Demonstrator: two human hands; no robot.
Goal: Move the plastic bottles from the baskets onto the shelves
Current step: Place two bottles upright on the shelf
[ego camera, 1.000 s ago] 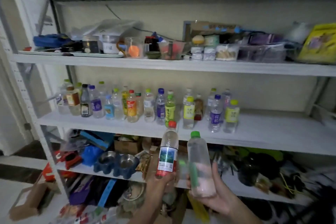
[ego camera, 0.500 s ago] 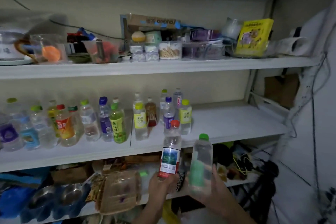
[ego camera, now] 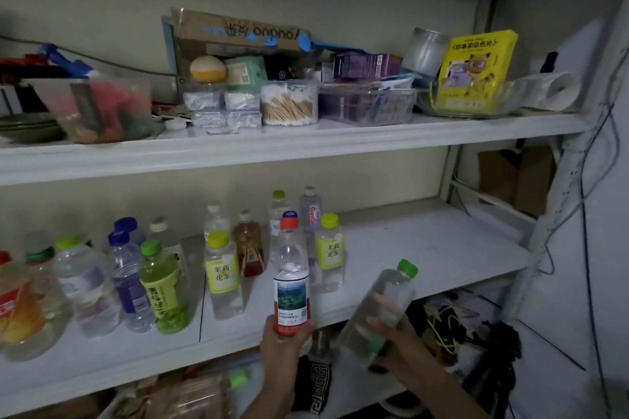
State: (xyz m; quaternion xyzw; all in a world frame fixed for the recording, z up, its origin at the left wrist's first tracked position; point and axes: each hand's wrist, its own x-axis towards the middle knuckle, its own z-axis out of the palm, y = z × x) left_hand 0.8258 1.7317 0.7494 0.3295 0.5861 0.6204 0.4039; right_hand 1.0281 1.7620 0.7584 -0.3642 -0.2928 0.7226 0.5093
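Two bottles are being carried at once, one to a hand, which I judge is a way of halving the trips from the baskets, none of which is showing here. Taking the yellow-capped tea bottle at the right end of the row as the marker: the left hand is clasping the foot of a red-capped bottle, fingers curled round its red label band. It is holding it upright just in front of the marker and a little to its left, low against the shelf's front lip. Gripping low is leaving the body and cap free, likely so it can be stood down without knuckles knocking the neighbours. The right hand is wrapping a clear green-capped bottle round its lower half, below and to the right of the marker, off the shelf. That bottle is leaning with its cap up and to the right, seemingly waiting its turn.

The middle shelf, a white painted board, is lying bare to the right of the marker, so that looks the sensible place for both. To the marker's left the other bottles are standing crowded and upright, with caps of mixed colours. Above the marker, the upper shelf is carrying a tub of cotton swabs, a yellow packet in a glass bowl and a cardboard box. Below the marker a lower shelf is showing dark clutter, too dim to name. Well to the marker's right, cables are hanging beside the rack's white upright.
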